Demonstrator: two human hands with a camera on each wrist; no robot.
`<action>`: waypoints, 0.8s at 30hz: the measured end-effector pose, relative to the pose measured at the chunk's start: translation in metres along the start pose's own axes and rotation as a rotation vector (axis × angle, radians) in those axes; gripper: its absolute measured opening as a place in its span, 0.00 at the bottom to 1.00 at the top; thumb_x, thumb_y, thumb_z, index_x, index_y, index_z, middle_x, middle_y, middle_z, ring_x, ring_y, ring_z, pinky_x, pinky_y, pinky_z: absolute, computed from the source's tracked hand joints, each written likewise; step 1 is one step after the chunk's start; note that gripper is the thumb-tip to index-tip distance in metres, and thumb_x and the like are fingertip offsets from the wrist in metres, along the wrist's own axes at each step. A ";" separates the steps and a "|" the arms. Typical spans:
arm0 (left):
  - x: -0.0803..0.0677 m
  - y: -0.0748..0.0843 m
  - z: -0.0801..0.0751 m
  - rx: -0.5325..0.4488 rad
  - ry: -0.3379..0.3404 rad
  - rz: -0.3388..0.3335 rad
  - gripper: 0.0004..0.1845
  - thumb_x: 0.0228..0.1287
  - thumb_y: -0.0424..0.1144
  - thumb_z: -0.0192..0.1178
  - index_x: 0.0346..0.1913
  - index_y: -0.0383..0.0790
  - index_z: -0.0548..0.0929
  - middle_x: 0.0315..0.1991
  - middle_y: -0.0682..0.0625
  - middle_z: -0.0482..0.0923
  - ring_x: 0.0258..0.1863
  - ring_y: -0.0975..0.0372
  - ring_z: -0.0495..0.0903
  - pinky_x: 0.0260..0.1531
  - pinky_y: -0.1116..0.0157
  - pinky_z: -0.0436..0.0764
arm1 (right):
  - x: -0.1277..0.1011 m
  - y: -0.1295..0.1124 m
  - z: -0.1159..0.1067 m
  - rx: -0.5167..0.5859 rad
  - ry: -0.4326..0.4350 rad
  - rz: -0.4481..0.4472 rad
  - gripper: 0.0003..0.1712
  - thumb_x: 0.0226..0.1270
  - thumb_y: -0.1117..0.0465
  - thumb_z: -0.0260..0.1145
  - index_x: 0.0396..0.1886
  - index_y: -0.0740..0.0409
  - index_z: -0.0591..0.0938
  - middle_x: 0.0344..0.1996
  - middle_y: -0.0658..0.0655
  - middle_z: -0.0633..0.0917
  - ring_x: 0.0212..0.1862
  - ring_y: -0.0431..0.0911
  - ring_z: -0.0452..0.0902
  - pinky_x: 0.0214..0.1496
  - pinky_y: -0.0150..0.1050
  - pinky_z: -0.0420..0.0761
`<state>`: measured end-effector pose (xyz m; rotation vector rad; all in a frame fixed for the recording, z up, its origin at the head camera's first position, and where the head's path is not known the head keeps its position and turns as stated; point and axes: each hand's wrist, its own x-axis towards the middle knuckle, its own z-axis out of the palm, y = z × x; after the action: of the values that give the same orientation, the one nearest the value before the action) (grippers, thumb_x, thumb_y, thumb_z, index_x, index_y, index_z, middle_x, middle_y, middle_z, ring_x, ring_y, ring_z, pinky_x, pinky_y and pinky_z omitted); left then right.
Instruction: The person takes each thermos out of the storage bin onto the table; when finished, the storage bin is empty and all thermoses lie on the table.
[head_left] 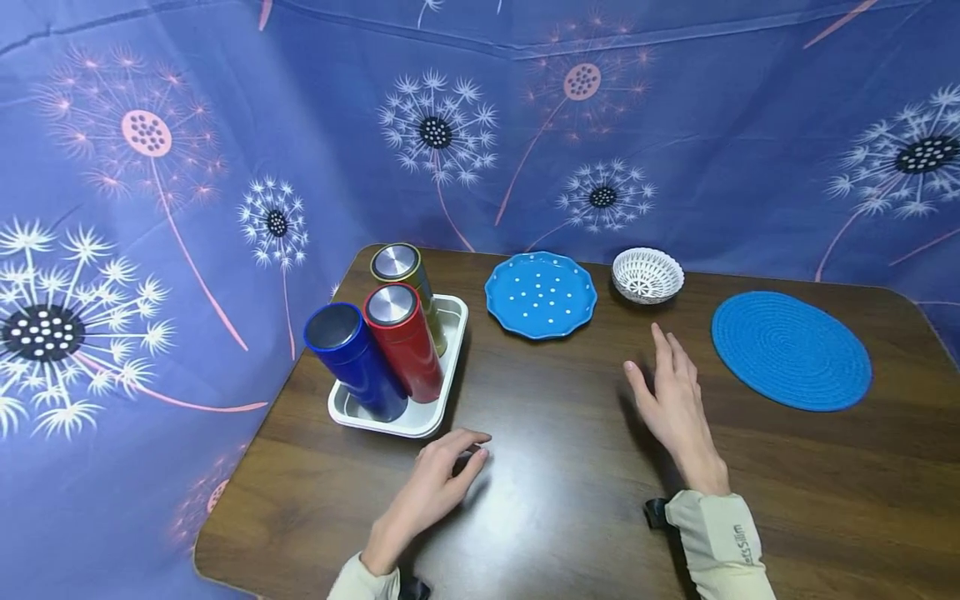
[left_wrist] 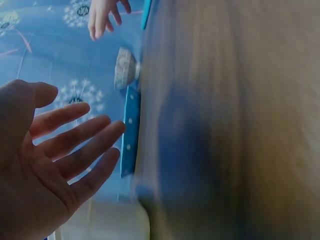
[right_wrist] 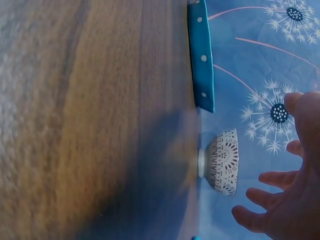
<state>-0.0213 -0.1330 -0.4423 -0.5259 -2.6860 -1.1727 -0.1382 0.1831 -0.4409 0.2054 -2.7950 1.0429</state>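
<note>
My left hand (head_left: 435,479) hovers over the table just in front of the white tray (head_left: 416,431), fingers relaxed and holding nothing. On that tray stand a blue flask (head_left: 360,362) and a red flask (head_left: 406,342), with a gold flask (head_left: 427,304) behind them. My right hand (head_left: 673,404) reaches forward over the table, its fingers extended and nothing in them. Beyond its fingertips sits a white openwork bowl (head_left: 648,277), which the right wrist view shows from the side on a small foot. A blue polka-dot plate (head_left: 542,296) lies left of the bowl.
A round blue woven placemat (head_left: 791,350) lies to the right of my right hand. The brown wooden table (head_left: 570,500) backs onto a blue dandelion-print cloth (head_left: 322,125), which also hangs along the left side.
</note>
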 end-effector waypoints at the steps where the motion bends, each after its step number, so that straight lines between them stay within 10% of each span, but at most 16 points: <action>1: -0.003 -0.001 -0.002 0.001 0.006 -0.007 0.10 0.67 0.34 0.60 0.47 0.36 0.84 0.41 0.48 0.84 0.40 0.64 0.82 0.43 0.62 0.79 | 0.000 0.000 0.000 0.001 -0.004 0.003 0.41 0.76 0.48 0.52 0.79 0.55 0.47 0.72 0.75 0.52 0.70 0.74 0.47 0.60 0.75 0.52; 12: -0.036 -0.023 -0.026 0.024 -0.017 -0.148 0.10 0.68 0.39 0.60 0.46 0.38 0.85 0.41 0.51 0.85 0.42 0.65 0.82 0.45 0.62 0.79 | 0.001 0.003 0.003 0.015 -0.020 -0.001 0.41 0.76 0.47 0.51 0.79 0.55 0.46 0.72 0.76 0.52 0.69 0.75 0.48 0.60 0.74 0.52; 24: -0.057 -0.056 -0.063 0.060 0.168 -0.365 0.06 0.66 0.35 0.62 0.40 0.37 0.86 0.35 0.56 0.82 0.34 0.68 0.80 0.36 0.66 0.80 | 0.003 0.002 0.007 0.032 -0.058 0.012 0.41 0.77 0.46 0.49 0.79 0.55 0.44 0.72 0.77 0.49 0.69 0.75 0.46 0.61 0.75 0.50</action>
<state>0.0103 -0.2291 -0.4533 0.0766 -2.7289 -1.1513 -0.1419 0.1792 -0.4469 0.2272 -2.8354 1.1030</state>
